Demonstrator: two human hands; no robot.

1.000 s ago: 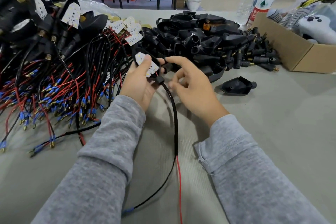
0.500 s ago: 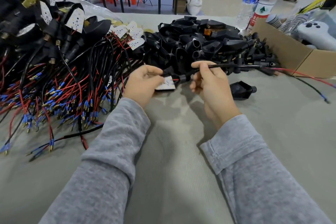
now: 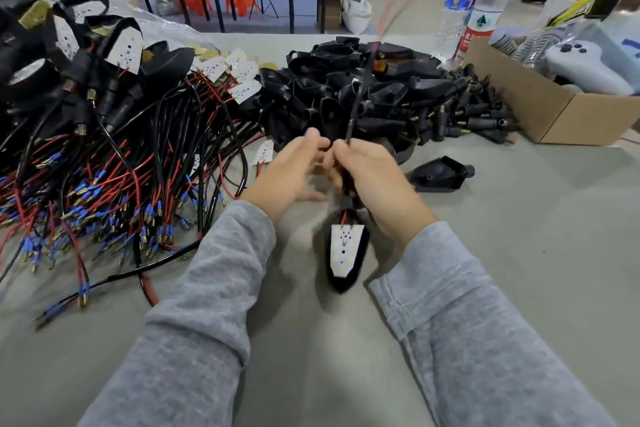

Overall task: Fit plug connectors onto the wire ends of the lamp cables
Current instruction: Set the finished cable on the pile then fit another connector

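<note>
I judge this the handling step: a lamp cable (image 3: 354, 114) is being drawn up so its wire ends come to hand. My right hand (image 3: 372, 180) has its grip clamped on the cable, the lamp head (image 3: 344, 253) dangling below over the bench (image 3: 519, 253). My left hand (image 3: 287, 173) is raised beside it; motion blur hides whether its grip is apart or together. Next calls for finding the red and black ends, which blur upward.
</note>
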